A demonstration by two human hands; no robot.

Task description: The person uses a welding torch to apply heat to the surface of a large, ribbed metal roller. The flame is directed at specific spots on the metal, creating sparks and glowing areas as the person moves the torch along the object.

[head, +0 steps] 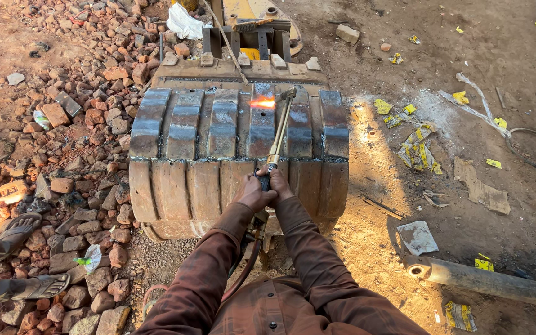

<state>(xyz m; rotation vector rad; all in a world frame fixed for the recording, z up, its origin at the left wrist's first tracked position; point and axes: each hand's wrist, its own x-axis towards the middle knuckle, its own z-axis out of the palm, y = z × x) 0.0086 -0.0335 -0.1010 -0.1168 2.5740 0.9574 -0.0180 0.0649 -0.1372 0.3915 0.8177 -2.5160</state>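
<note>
Left hand (252, 195) and right hand (280, 186) clench the cutting torch (278, 133), hiding its grip; hoses run out of sight below.

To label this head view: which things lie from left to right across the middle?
Sandalled feet → brick rubble → excavator bucket → cutting torch → yellow wrappers → hose.

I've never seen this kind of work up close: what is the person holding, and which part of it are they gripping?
A long gas cutting torch. The left hand and right hand both clasp its handle at the near end, where the hoses join; the flame burns at the far tip.
</note>
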